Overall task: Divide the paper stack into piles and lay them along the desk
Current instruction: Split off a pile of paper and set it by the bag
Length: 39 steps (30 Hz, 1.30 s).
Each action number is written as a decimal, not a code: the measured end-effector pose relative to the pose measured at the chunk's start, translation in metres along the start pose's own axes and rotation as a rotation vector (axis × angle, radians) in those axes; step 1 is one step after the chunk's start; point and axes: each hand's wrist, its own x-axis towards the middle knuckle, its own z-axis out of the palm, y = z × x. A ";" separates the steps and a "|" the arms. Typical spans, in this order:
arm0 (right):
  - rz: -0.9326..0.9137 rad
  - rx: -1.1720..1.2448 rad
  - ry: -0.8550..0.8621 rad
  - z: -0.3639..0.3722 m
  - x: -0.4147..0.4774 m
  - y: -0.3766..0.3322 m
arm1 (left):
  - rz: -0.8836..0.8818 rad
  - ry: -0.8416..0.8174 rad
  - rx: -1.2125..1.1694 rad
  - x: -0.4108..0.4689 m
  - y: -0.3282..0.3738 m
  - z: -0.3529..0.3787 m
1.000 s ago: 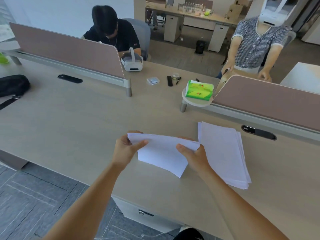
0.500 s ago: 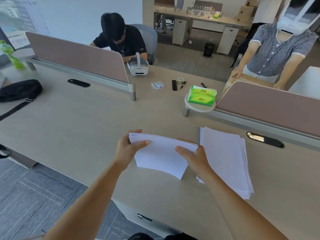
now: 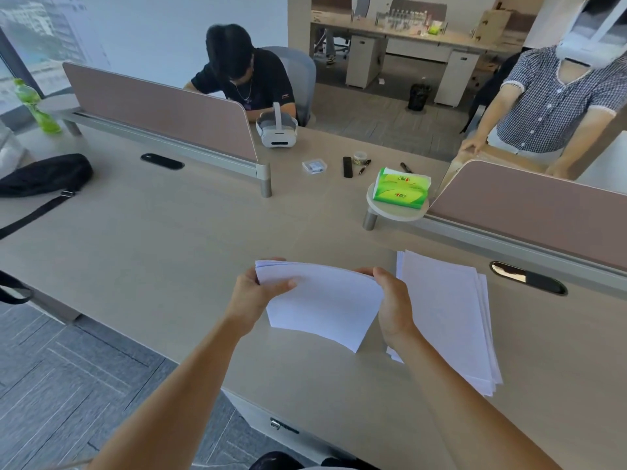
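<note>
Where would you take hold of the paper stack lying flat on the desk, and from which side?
Probably the near right corner of the paper stack: its sheets are fanned there into steps, so a thumb-and-finger grip coming from the right can lift a batch off the desk.

The desk (image 3: 169, 252) looks like pale wood-grain laminate, matt and smooth. The held sheets (image 3: 322, 300) and the paper stack (image 3: 448, 317) at their 3 o'clock are plain white matt paper. At 12 o'clock, the tissue pack (image 3: 402, 188) is glossy green plastic.
</note>
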 end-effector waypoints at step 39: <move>-0.145 -0.417 -0.121 0.023 0.005 -0.051 | 0.297 0.198 0.601 -0.027 0.051 -0.072</move>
